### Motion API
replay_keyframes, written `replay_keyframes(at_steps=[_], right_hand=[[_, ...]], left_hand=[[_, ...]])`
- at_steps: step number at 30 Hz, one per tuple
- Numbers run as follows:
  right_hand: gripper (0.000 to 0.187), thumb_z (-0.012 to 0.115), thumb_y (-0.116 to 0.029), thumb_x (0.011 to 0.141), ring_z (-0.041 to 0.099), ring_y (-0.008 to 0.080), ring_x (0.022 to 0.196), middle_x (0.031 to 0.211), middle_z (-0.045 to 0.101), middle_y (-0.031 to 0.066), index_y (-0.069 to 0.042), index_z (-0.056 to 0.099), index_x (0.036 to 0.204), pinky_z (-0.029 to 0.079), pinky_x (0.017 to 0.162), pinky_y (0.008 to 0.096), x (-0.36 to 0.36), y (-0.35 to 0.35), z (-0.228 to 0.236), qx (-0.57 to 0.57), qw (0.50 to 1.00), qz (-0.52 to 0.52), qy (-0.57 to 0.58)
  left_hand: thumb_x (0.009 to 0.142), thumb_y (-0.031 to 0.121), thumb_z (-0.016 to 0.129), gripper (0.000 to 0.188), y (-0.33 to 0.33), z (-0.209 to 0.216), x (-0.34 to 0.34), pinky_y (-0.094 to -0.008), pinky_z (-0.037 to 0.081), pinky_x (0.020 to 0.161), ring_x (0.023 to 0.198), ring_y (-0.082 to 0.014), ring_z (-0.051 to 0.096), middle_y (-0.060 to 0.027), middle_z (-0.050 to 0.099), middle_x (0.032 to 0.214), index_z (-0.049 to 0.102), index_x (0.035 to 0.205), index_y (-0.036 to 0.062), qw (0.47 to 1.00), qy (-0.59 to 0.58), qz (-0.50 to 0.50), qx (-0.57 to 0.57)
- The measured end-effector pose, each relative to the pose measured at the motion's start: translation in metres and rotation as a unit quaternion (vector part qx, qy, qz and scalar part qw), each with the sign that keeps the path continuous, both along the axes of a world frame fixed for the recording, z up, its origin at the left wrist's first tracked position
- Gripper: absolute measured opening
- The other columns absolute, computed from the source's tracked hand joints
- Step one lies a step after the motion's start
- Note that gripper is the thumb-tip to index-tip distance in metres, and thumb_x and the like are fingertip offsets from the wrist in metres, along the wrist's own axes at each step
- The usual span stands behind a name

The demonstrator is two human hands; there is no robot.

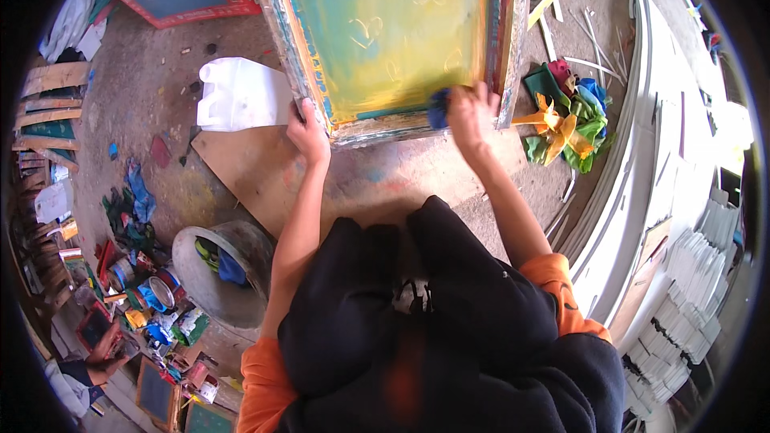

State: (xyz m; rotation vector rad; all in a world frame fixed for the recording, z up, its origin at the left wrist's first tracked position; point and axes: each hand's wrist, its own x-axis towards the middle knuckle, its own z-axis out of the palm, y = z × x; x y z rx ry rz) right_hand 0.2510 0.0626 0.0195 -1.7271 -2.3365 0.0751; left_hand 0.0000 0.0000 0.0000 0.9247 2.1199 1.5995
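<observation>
A wooden-framed screen with a yellow-green and teal smeared surface and faint heart outlines leans before me at the top middle. My left hand grips the left side of its frame near the lower corner, with the thumb on the edge. At the lower right corner, my right hand presses a dark blue cloth against the screen; the hand is slightly blurred. The frame's bottom rail is worn and paint-stained, above a brown board on the floor.
A white plastic jug stands left of the frame. Coloured rags lie to the right, beside white strips. A grey bucket holds cloths; paint cans crowd beyond it. Another person's hand shows at lower left. White panels line the right.
</observation>
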Motion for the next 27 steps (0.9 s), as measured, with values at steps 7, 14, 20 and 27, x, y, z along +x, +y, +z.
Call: replay_keyframes(at_steps=[7,14,20,27], right_hand=[[0.011,0.055,-0.005,0.069,0.049,0.0237,0.091,0.078,0.061,0.0082,-0.008,0.053,0.080,0.037,0.076,0.0379,-0.056,-0.011,-0.014,-0.033,0.994,0.080,0.068],[0.012,0.056,-0.006,0.067,0.049,0.0211,0.089,0.079,0.058,0.0049,-0.009,0.055,0.078,0.037,0.075,0.0352,-0.109,-0.019,0.000,0.004,0.976,0.219,0.009],[0.006,0.054,-0.005,0.073,0.052,0.0230,0.092,0.084,0.063,0.0055,-0.008,0.059,0.076,0.036,0.077,0.0396,0.004,0.001,0.012,-0.027,0.999,-0.011,0.038],[0.014,0.052,0.000,0.072,0.055,0.0297,0.097,0.088,0.061,0.0122,-0.004,0.055,0.085,0.045,0.085,0.0383,-0.062,-0.013,-0.008,-0.111,0.985,0.077,0.103]], left_hand=[[0.091,0.029,0.044,0.037,-0.001,-0.003,0.003,-0.0329,0.043,0.071,0.076,-0.0225,0.057,-0.0162,0.061,0.086,0.053,0.101,-0.0059,1.000,-0.021,-0.003,-0.004],[0.090,0.030,0.044,0.038,0.002,0.003,0.004,-0.0363,0.044,0.069,0.073,-0.0263,0.057,-0.0179,0.061,0.082,0.054,0.096,-0.0065,1.000,0.026,-0.005,-0.007],[0.088,0.023,0.050,0.033,-0.004,-0.013,-0.006,-0.0313,0.045,0.068,0.073,-0.0169,0.056,-0.0129,0.061,0.084,0.054,0.103,-0.0060,0.998,-0.064,0.001,0.011],[0.091,0.027,0.046,0.033,-0.002,-0.008,0.001,-0.0316,0.043,0.067,0.069,-0.0160,0.052,-0.0108,0.059,0.079,0.054,0.096,-0.0044,0.999,-0.032,0.001,-0.004]])
